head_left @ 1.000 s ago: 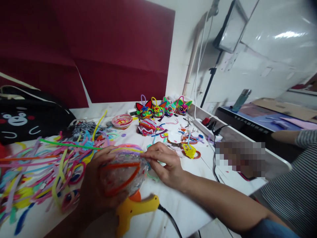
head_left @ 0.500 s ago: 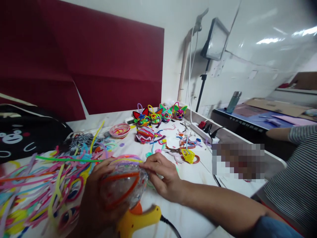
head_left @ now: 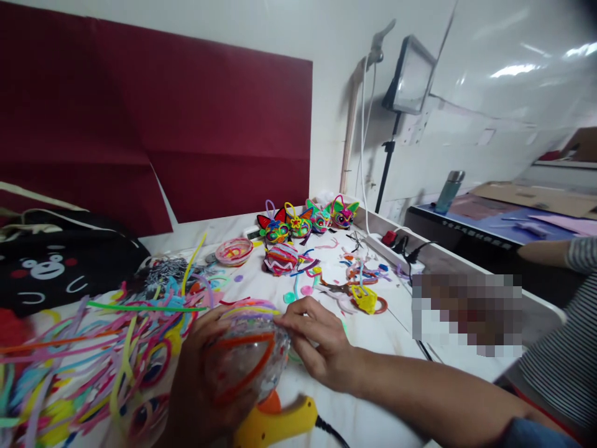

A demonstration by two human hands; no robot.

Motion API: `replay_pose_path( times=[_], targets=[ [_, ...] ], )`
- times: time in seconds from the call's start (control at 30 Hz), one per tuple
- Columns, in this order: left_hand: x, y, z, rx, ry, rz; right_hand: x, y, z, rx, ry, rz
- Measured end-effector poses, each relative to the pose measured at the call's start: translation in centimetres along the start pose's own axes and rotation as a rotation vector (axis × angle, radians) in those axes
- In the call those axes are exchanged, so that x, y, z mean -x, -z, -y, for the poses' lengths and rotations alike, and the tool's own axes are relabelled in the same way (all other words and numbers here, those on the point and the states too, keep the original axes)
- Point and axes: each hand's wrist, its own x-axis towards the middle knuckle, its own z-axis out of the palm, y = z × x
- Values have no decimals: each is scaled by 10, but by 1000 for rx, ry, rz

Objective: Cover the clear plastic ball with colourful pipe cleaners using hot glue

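Note:
My left hand (head_left: 198, 373) is wrapped round a clear, shiny ball (head_left: 265, 376) that has an orange pipe cleaner shape (head_left: 247, 341) on its near side. Pink, yellow and purple pipe cleaner strips (head_left: 252, 309) curve side by side over its top. At the right ends of these strips, the fingertips of my right hand (head_left: 321, 342) are pinched against the ball, closed on the purple strip. Just below the ball lies a yellow hot glue gun (head_left: 282, 423) with an orange part and a black cord; its front is hidden.
Loose pipe cleaners (head_left: 100, 354) cover the table's left side. Behind are a pipe cleaner bowl (head_left: 234, 252), a striped ball (head_left: 282, 258) and several finished animal heads (head_left: 344, 214). Scissors (head_left: 368, 300) and a power strip (head_left: 396, 254) lie right. A person in a striped top (head_left: 564, 348) is nearby.
The camera view has shifted a little, so everything appears slightly further right and lower. Both hands keep their hold on the ball and the strip, with hardly any movement between them.

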Motion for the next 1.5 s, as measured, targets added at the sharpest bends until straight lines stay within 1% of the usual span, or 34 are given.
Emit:
replay_pose_path(
  times=[0.17, 0.27, 0.47, 0.6, 0.67, 0.73, 0.8, 0.83, 0.87, 0.97, 1.07, 1.17, 1.3, 1.5],
  targets=[
    [-3, 1, -2, -22, -23, 6, -1, 1, 1, -17, -13, -4],
    [-3, 1, -4, -19, -41, 6, 0, 1, 1, -14, 8, -18],
    [2, 2, -4, 16, -3, 16, -1, 2, 4, 26, 28, -15],
    [0, 2, -5, -13, -58, 7, -1, 4, 6, 34, 24, -11],
    [-2, 4, -5, -15, -47, 10, -2, 5, 6, 31, 23, -6],
    [-3, 6, -4, -12, -52, 40, -3, 6, 7, 34, 33, -9],
    [-3, 7, -4, -4, -103, 102, -3, 7, 7, 34, 45, -18],
    [-3, 6, -4, 7, -96, 89, -4, 7, 7, 36, 47, -20],
    [-3, 5, -5, 15, -63, 31, -4, 8, 8, 38, 46, -19],
    [-3, 1, -9, 24, -67, -27, -4, 8, 8, 56, 41, -8],
    [-4, -2, -12, 27, -92, -34, -4, 8, 9, 62, 53, -12],
    [-3, -2, -13, 19, -88, -32, -3, 8, 8, 58, 60, -9],
    [1, -2, -12, 21, -59, -9, -2, 7, 8, 56, 47, -4],
    [-2, 2, -12, -5, -78, 29, -4, 9, 12, 49, 22, 3]
  ],
)
